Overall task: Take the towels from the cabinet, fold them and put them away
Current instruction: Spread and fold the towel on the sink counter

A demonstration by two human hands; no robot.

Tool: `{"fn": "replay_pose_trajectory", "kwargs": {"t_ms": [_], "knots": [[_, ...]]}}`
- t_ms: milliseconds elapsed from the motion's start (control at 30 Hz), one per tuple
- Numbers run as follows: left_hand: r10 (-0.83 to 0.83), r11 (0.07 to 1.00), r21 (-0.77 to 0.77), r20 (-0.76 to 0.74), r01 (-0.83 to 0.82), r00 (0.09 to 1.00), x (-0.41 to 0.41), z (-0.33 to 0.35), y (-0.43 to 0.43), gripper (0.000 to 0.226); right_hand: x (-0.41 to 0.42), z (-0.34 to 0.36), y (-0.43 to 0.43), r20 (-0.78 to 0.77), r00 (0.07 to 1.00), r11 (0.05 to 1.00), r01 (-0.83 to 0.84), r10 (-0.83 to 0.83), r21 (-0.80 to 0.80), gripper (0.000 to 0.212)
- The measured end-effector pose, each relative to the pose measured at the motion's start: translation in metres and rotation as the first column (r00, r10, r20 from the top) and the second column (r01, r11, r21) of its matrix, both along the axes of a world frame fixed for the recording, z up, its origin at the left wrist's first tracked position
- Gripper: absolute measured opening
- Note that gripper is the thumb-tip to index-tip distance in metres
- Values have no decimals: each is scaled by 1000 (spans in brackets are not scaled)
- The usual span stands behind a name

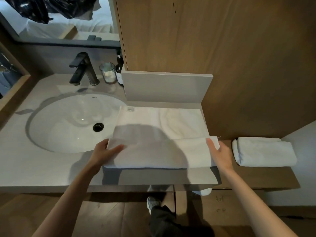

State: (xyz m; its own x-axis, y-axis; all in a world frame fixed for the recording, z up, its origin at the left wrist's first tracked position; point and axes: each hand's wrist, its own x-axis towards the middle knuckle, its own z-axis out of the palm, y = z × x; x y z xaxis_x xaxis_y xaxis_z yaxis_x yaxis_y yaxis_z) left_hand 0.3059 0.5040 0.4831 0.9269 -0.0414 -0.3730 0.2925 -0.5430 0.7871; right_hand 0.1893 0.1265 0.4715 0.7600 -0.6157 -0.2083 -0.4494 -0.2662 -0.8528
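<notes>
Gripping a white towel (pixel 159 134) at both ends, left hand (pixel 104 152) and right hand (pixel 219 153) fold it on the worktop (pixel 42 168) beside the sink (pixel 68 124).

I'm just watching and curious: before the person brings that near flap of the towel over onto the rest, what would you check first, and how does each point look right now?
1. Left hand grips the near-left corner of the towel: ok.
2. Right hand holds the near-right corner: ok.
3. Far half lies flat on the counter: mostly ok, some wrinkles on its right side.
4. Left edge stays out of the sink: not ok, it overhangs the basin rim slightly.
5. Folded towel sits apart, out of the way: ok.
6. Counter dry under the towel: cannot tell.
</notes>
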Motion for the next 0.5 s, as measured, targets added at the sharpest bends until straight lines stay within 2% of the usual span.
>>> {"fn": "replay_pose_trajectory", "kwargs": {"t_ms": [100, 167, 267, 367, 500], "knots": [[15, 996, -83, 11, -14, 1000, -2, 2, 3, 17, -1, 3, 1, 67, 997, 999, -43, 44, -16, 18], [55, 995, -86, 78, -48, 995, 0, 6, -1, 16, 3, 8, 3, 116, 992, 999, -44, 46, -18, 9], [86, 994, -88, 202, -70, 975, 12, 9, -8, 20, 13, 12, 2, 131, 991, 997, -16, 26, -78, 15], [18, 1000, -6, 270, -17, 963, 25, 4, -15, 18, 21, 4, -5, 12, 998, 971, -53, 58, -231, 28], [-44, 987, 161, 283, -3, 958, 33, -7, -22, 19, 25, -9, -11, -183, 981, 903, -131, 60, -409, 30]]}}
